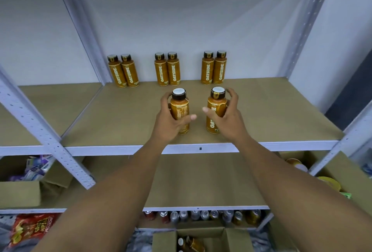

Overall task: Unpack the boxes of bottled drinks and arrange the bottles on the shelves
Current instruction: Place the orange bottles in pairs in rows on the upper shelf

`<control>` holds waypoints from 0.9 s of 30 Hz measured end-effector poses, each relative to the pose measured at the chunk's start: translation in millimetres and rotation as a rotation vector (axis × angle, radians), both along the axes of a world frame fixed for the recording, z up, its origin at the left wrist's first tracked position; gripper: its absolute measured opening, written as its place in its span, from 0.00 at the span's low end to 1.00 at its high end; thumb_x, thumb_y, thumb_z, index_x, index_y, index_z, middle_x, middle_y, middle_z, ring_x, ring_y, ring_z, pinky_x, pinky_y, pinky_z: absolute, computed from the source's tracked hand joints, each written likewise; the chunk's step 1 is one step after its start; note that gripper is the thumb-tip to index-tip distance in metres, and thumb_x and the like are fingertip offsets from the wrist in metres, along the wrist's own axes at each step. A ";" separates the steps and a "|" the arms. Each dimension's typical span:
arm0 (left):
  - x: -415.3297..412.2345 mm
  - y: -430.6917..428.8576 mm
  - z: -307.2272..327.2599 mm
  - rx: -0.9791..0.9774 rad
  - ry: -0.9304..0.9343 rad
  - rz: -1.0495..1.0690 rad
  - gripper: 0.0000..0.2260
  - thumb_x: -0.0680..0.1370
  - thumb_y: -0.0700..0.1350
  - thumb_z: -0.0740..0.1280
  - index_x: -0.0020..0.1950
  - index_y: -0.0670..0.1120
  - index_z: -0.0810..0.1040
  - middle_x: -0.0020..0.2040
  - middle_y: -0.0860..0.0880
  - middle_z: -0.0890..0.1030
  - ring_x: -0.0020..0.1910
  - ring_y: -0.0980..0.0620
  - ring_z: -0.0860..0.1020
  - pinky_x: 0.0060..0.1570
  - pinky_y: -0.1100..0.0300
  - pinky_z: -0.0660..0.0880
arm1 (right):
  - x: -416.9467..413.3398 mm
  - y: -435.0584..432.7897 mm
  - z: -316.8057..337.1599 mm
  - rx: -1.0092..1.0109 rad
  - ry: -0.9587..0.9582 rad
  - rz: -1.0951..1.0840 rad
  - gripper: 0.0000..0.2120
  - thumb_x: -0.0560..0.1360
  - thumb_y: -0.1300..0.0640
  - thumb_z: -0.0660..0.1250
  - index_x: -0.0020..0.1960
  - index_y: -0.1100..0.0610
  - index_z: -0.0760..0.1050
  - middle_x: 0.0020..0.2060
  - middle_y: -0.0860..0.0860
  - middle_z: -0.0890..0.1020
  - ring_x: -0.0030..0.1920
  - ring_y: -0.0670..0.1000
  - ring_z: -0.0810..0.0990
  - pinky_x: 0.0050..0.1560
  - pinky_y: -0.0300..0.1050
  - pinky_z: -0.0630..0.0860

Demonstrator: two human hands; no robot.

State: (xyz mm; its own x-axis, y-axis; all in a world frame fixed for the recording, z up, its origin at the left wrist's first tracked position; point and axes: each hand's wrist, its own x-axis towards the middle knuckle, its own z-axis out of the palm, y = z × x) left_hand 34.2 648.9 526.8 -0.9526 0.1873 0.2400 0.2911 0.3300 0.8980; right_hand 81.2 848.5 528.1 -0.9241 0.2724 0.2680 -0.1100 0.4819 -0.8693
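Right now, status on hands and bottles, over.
Left hand curled round left front bottle, right hand round right front bottle. Both upright on shelf. Six back bottles in pairs; nothing blocking.

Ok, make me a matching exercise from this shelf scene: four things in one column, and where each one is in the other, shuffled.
1 left hand
2 back-row bottles
3 cardboard box
4 cans

A on the lowest shelf in view
B against the back wall, in three pairs
C round the left front bottle
D at the bottom edge of view, open

Pairs: 1-C, 2-B, 3-D, 4-A
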 end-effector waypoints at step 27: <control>-8.2 -11.6 -38.5 -0.140 0.030 0.080 0.29 0.73 0.50 0.78 0.70 0.51 0.70 0.64 0.51 0.77 0.62 0.50 0.78 0.59 0.56 0.78 | -0.9 -0.5 -41.7 0.147 -0.032 -0.207 0.40 0.70 0.42 0.78 0.73 0.49 0.61 0.66 0.49 0.75 0.61 0.51 0.77 0.58 0.46 0.78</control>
State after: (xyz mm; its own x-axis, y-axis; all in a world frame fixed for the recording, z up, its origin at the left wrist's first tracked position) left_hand 26.0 637.3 488.3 -0.9585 0.1447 0.2456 0.2850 0.4747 0.8327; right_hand 80.3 848.1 486.4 -0.8612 0.4172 0.2903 0.0306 0.6128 -0.7897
